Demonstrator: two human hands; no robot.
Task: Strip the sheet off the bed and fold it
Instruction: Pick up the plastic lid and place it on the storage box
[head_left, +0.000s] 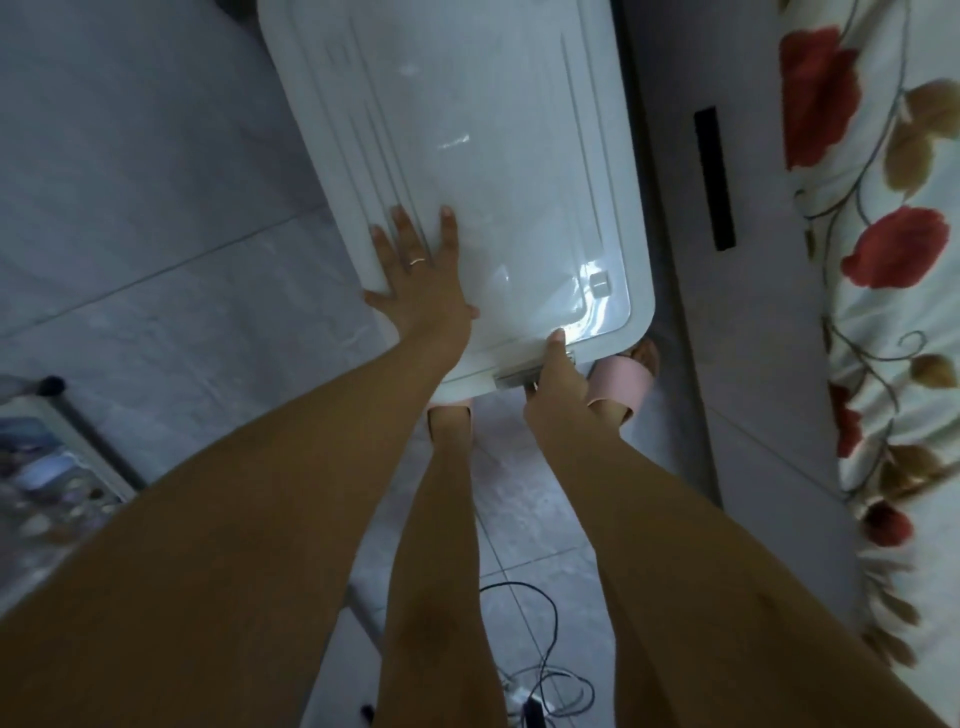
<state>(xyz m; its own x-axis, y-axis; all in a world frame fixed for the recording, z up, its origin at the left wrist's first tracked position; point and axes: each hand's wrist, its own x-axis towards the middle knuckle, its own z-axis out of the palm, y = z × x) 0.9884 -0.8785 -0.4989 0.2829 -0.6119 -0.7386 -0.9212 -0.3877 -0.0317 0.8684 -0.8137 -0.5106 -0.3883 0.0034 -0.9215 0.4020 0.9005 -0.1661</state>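
Below, the left hand (421, 280) lies flat with fingers spread on a white plastic storage-box lid (493, 130). The right hand (558, 379) grips the lid's near edge at a grey latch, thumb on top and fingers curled beneath. A cream bed sheet printed with red flowers (893, 260) covers the bed along the right edge of view, well apart from both hands. Pink slippers (621, 384) stand on the pale tiled floor (156, 260).

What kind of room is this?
Likely a bedroom: a floral sheet covers a bed along the right edge, a white lidded container stands beside it, and the floor is tiled.
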